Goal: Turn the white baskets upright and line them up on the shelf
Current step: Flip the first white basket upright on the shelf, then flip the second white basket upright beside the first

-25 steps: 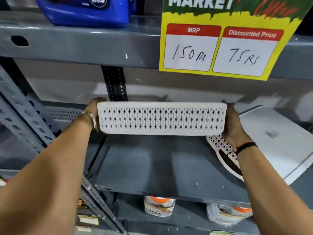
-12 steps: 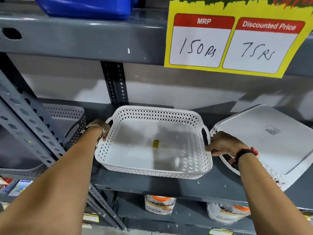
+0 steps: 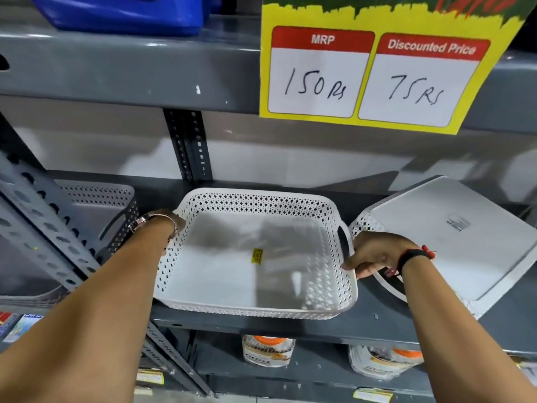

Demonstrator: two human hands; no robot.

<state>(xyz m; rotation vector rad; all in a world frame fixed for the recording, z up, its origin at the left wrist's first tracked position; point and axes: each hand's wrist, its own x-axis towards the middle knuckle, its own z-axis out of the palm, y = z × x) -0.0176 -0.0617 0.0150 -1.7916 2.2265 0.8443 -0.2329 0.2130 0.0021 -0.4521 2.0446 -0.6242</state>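
Observation:
A white lattice-walled basket (image 3: 220, 274) stands upright on the grey shelf (image 3: 374, 318), with a small yellow sticker on its floor. My left hand (image 3: 171, 221) is at its left rim, mostly hidden behind my wrist and a metal bracelet. Fingers of my right hand (image 3: 374, 253) curl around its right rim by the handle cut-out. A second white basket (image 3: 453, 242) lies upside down and tilted just to the right, its flat bottom facing up. A grey-looking basket (image 3: 98, 207) stands upright at the left behind the slotted upright.
A yellow price sign (image 3: 374, 74) hangs from the shelf above. Slotted steel uprights (image 3: 37, 216) cross at the left and one (image 3: 189, 146) stands at the back. A blue tub (image 3: 125, 13) sits on the top shelf. Jars with orange lids (image 3: 268, 350) stand below.
The basket, held up on its side a second ago, has been turned open side up and set down on the shelf. Both hands stay at its sides.

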